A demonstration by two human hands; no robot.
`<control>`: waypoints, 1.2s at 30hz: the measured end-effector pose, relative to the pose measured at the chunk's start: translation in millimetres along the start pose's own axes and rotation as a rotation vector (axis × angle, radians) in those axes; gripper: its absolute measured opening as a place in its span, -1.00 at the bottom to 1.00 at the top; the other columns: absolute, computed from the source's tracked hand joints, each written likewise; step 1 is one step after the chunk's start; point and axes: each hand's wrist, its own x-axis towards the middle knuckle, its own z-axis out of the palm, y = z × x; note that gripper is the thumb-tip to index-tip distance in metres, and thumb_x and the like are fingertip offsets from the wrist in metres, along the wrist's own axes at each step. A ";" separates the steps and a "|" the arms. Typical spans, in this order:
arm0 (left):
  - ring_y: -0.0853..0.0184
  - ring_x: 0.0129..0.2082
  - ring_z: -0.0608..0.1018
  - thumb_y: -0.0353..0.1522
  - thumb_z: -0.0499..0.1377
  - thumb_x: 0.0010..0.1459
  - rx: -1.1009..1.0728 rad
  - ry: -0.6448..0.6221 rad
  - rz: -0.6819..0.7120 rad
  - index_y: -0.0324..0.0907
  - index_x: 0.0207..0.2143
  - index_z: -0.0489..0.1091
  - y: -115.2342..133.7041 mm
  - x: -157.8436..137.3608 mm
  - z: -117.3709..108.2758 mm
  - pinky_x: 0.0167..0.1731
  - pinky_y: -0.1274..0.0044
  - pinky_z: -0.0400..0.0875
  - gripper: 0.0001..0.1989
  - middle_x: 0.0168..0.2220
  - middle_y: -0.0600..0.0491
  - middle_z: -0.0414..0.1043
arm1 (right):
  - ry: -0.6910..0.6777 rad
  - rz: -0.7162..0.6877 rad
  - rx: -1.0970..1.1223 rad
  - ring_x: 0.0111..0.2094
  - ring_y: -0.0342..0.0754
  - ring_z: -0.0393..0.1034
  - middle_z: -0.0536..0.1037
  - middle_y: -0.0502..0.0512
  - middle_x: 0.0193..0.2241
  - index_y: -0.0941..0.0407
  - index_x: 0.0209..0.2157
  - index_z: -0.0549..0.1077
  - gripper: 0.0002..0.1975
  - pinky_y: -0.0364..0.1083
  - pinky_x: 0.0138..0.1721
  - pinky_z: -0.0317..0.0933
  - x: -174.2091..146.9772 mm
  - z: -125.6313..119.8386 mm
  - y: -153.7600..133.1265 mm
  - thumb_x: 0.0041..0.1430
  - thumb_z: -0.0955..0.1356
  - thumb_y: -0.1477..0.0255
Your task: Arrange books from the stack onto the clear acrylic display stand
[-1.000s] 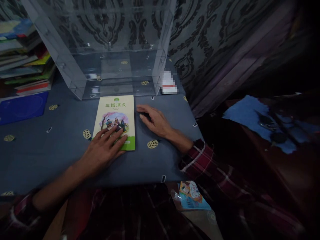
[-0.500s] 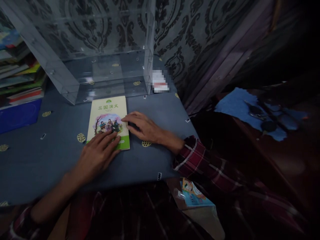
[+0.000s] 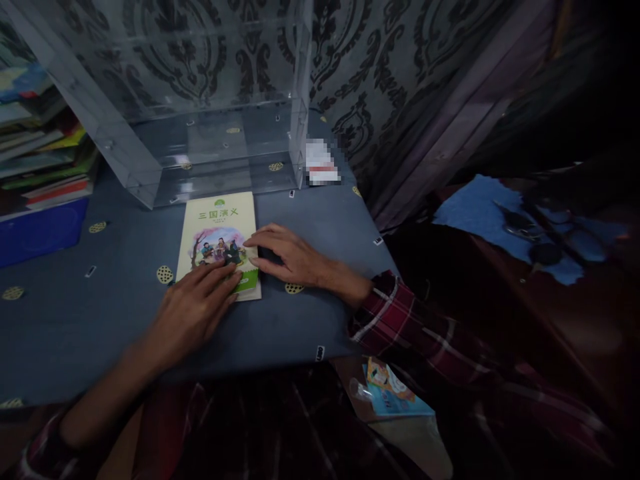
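Resting left hand (image 3: 193,300) over lower left of book (image 3: 220,233), with fingers (image 3: 213,288) slightly apart, holding it to table (image 3: 125,293) just in front of clear rack (image 3: 115,150). Touching right edge of book with thumb (image 3: 273,269) and forefinger (image 3: 265,240) of right hand (image 3: 297,260), without showing whether pinching; exposing slightly raised lower right corner of cover (image 3: 215,220). Possibly risking creased cover, if lifting against weight of left hand. Perhaps also risking skewed book, if pressing too lightly while tugging, or catching several pages, if sliding thumb too deep.
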 end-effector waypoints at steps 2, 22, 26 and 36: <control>0.08 0.10 0.56 -0.35 0.00 0.44 0.014 0.003 -0.004 -0.26 0.07 0.48 1.1 -0.8 1.4 0.04 0.24 0.56 -0.66 0.06 -0.13 0.57 | -0.025 -0.024 -0.007 0.13 0.09 0.38 0.56 0.19 0.03 0.06 0.11 0.44 -0.68 0.16 0.19 0.30 0.2 -0.2 0.9 0.42 0.31 0.27; 0.05 0.17 0.43 -0.18 0.09 0.39 -0.114 0.159 -0.043 -0.16 0.07 0.30 -3.9 -8.3 39.5 0.18 0.08 0.36 -0.69 0.13 -0.15 0.42 | -0.197 0.248 -0.379 0.47 0.19 -0.08 0.09 0.39 0.43 0.22 0.39 0.14 -0.22 0.26 0.43 -0.17 46.5 8.9 36.1 0.37 0.28 -0.01; 0.05 0.20 0.41 -0.16 0.10 0.39 -0.110 0.138 -0.065 -0.17 0.12 0.29 -4.0 -11.0 42.3 0.20 0.11 0.35 -0.63 0.15 -0.15 0.41 | -0.140 0.299 -0.424 0.45 0.19 -0.01 0.15 0.40 0.41 0.25 0.38 0.17 -0.24 0.23 0.42 -0.11 55.4 12.0 45.6 0.38 0.27 0.02; 0.08 0.23 0.43 -0.10 0.11 0.38 -0.107 0.109 -0.100 -0.09 0.19 0.34 -11.4 -12.2 47.6 0.21 0.14 0.33 -0.56 0.20 -0.11 0.42 | -0.052 0.289 -0.500 0.37 0.16 0.16 0.32 0.35 0.33 0.20 0.28 0.34 -0.42 0.17 0.34 -0.01 61.0 15.1 40.1 0.38 0.31 0.14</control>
